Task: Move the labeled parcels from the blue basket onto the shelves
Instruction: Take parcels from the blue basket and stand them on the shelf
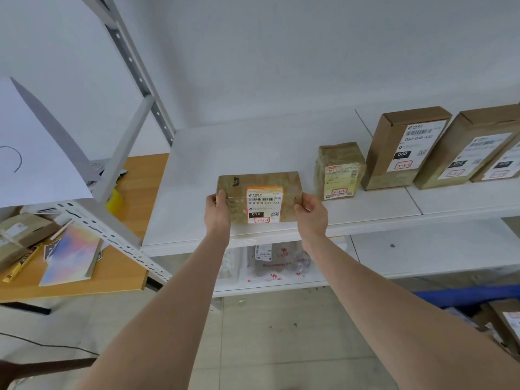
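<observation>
1. Head view: a flat brown parcel (pixel 260 198) is held at the front edge of the white shelf (pixel 197 178).
2. Left hand (pixel 218 212) curls round its left end, right hand (pixel 311 213) round its right end.
3. It looks light and stiff; glossy tape could slip, so the short ends suit gripping.
4. Rectangular cardboard, tape-wrapped, printed label facing the camera.
</observation>
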Available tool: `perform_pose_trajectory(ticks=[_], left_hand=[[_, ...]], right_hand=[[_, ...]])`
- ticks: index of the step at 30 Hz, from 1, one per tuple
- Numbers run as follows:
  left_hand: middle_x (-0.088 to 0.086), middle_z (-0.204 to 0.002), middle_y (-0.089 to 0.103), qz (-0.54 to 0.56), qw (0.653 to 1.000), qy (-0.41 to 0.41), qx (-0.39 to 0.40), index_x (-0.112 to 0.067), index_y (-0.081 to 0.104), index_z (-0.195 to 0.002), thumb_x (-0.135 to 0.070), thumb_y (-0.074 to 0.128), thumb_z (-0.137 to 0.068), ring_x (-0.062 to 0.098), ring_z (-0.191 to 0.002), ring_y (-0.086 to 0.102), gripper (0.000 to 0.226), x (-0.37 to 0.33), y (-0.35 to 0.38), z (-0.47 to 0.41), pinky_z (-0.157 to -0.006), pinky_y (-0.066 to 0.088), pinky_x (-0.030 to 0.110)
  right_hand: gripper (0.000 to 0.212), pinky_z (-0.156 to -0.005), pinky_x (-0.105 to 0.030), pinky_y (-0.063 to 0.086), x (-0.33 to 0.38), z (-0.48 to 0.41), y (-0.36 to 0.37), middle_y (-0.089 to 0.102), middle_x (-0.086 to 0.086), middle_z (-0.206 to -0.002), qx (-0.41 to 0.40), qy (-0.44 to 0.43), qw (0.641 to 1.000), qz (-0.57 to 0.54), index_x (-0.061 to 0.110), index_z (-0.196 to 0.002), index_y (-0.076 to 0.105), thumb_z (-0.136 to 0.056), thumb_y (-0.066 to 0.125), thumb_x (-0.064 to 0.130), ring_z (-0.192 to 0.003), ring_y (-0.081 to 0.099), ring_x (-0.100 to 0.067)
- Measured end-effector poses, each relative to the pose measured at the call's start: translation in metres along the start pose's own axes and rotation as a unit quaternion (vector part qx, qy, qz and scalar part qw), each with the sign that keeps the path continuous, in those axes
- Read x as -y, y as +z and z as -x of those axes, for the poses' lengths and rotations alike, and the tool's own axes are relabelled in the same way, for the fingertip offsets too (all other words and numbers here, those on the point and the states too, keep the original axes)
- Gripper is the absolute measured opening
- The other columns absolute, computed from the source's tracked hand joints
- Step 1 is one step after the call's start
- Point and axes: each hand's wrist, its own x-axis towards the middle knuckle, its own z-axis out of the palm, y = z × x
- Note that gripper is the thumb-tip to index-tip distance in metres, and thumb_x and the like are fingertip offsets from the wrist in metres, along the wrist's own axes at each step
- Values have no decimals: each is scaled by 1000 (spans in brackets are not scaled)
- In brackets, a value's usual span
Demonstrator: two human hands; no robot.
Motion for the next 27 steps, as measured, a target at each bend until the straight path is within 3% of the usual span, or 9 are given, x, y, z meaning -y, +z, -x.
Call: perform_pose_trajectory(ticks=[12,17,27], left_hand=[[4,-99,52,-22,1000,-11,6,-9,48,-119,-31,35,-97,21,-90,48,34,7,-1,-14,-78,35,31],[4,-100,52,-32,999,-15,8,-10,48,-120,-33,35,-97,21,-92,48,35,5,-2,-19,-79,35,31],[8,-111,56,-61,998,-13,7,-12,46,-126,-35,35,-97,23,-95,50,39,2,-3,-19,-80,37,31]], right_hand=[[35,-96,-20,43,-8,-6,15,64,7,-108,14,7,1000,-10,15,-120,61,-90,53,1,-100,58,-8],[34,-91,-20,44,-9,-9,19,64,6,-105,22,-4,1000,-5,14,-121,60,-90,55,4,-98,59,-9],[39,-88,-22,43,-8,-11,19,62,5,-116,47,1,998,49,19,-129,54,-92,51,9,-103,56,-12]])
